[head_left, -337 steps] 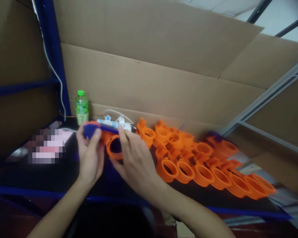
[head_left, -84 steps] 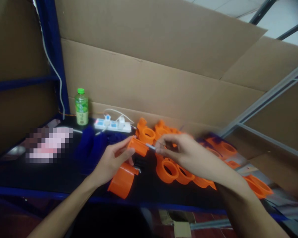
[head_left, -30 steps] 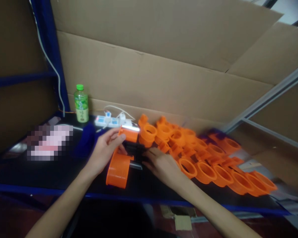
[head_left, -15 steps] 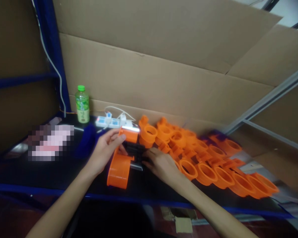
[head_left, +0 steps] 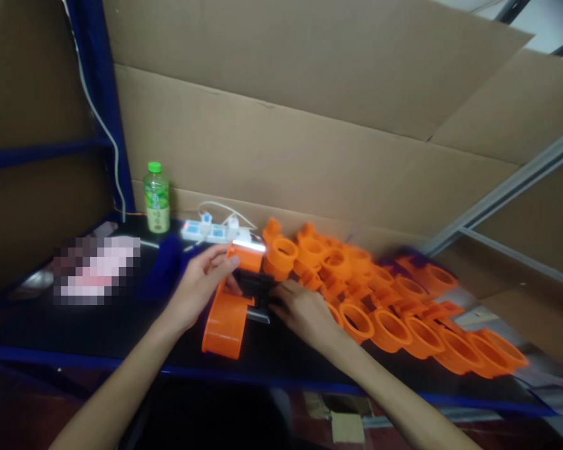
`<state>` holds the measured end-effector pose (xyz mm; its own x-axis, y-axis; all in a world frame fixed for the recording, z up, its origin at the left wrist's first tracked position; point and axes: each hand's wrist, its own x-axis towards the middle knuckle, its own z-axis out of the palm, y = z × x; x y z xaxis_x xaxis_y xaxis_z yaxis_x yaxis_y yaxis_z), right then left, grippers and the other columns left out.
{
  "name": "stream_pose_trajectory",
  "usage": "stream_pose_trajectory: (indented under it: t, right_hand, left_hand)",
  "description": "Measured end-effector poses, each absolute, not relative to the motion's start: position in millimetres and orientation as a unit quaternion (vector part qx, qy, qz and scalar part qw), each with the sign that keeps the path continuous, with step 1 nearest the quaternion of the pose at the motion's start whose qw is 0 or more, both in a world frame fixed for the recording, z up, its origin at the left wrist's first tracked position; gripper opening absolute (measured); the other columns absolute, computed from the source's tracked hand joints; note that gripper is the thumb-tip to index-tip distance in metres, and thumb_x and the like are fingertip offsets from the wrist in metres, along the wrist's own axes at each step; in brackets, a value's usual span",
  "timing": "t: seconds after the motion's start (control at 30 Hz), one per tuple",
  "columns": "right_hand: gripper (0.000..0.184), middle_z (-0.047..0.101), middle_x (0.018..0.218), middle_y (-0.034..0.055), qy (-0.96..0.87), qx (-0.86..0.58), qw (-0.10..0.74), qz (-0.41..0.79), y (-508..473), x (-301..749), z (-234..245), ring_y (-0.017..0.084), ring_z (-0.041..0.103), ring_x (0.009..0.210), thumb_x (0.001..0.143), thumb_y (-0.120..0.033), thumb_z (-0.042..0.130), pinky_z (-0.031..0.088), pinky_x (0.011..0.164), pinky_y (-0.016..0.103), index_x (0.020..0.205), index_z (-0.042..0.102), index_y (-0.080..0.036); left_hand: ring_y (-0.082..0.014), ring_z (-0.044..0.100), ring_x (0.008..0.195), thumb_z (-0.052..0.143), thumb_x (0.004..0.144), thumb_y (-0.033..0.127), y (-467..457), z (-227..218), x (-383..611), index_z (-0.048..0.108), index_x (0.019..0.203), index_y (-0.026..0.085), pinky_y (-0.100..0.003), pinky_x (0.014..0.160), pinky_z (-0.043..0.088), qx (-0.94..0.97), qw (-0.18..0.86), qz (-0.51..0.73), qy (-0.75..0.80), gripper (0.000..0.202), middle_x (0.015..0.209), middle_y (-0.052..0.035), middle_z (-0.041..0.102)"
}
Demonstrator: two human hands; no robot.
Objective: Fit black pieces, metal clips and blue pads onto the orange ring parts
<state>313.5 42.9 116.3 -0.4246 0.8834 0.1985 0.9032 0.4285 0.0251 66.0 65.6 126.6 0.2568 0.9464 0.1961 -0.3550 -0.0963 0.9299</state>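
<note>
At the near edge, the blue front rail [head_left: 122, 365] of the desk runs across the view, with both bare forearms reaching over it onto the dark desk top [head_left: 98, 325]. Just behind the rail stands the orange housing [head_left: 225, 320], its wide ring end low on the desk and its narrower box end rising towards the back. The left hand [head_left: 199, 287] is closed on that upper end, thumb on one side and fingers wrapped over the other. The right hand [head_left: 304, 309] lies palm down just to the right, its fingertips against a small black piece [head_left: 256, 284] that sits touching the housing; whether those fingers pinch the piece or only press it cannot be told through the blur. To the right of that hand, orange rings [head_left: 403, 319] of the same kind lie in close rows, touching one another and spreading away to the far right end of the desk. Left of the left hand lies a dark blue object [head_left: 166, 265], and beyond that a blurred-out pink patch. Farther back a white power strip [head_left: 211, 232] lies with plugs in it, and a green-capped bottle [head_left: 156, 198] stands upright beside it. Behind everything a cardboard wall [head_left: 309, 125] closes off the back, with a white cable [head_left: 98, 119] hanging down along a blue upright post [head_left: 91, 75] on the left.
</note>
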Motion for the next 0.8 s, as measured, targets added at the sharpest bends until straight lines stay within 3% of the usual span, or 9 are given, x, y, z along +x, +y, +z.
stream_pose_trajectory:
  t: [0.47, 0.67, 0.8]
  right_hand:
    - [0.019, 0.069, 0.107, 0.0078, -0.847, -0.522, 0.091, -0.043, 45.0, 313.0, 116.7, 0.02, 0.067, 0.093, 0.09, -0.016, 0.06, 0.051, 0.072, 0.028, 0.107, 0.066, -0.018]
    - [0.012, 0.069, 0.102, 0.0069, -0.848, -0.517, 0.091, -0.066, 43.5, 315.1, 119.1, 0.018, 0.066, 0.084, 0.091, -0.017, 0.059, 0.047, 0.067, 0.028, 0.099, 0.067, -0.018]
    - [0.011, 0.069, 0.102, 0.0064, -0.851, -0.515, 0.075, -0.068, 42.3, 316.2, 120.6, 0.02, 0.067, 0.089, 0.092, -0.018, 0.059, 0.049, 0.069, 0.029, 0.101, 0.066, -0.019]
  left_hand:
    - [-0.0176, 0.066, 0.061, 0.07, 0.087, 0.045, 65.7, 127.1, 65.2, 0.063, 0.124, 0.02, -0.027, 0.064, 0.05, 0.507, 0.616, 0.532, 0.284, 0.045, 0.065, -0.0012, 0.068]
    - [-0.0184, 0.066, 0.06, 0.071, 0.085, 0.046, 65.2, 128.1, 65.4, 0.064, 0.123, 0.02, -0.028, 0.065, 0.05, 0.505, 0.613, 0.535, 0.289, 0.047, 0.064, -0.0008, 0.067]
    - [-0.0186, 0.066, 0.06, 0.071, 0.085, 0.047, 65.5, 127.9, 65.6, 0.064, 0.123, 0.02, -0.028, 0.065, 0.05, 0.503, 0.616, 0.534, 0.287, 0.048, 0.064, -0.0006, 0.067]
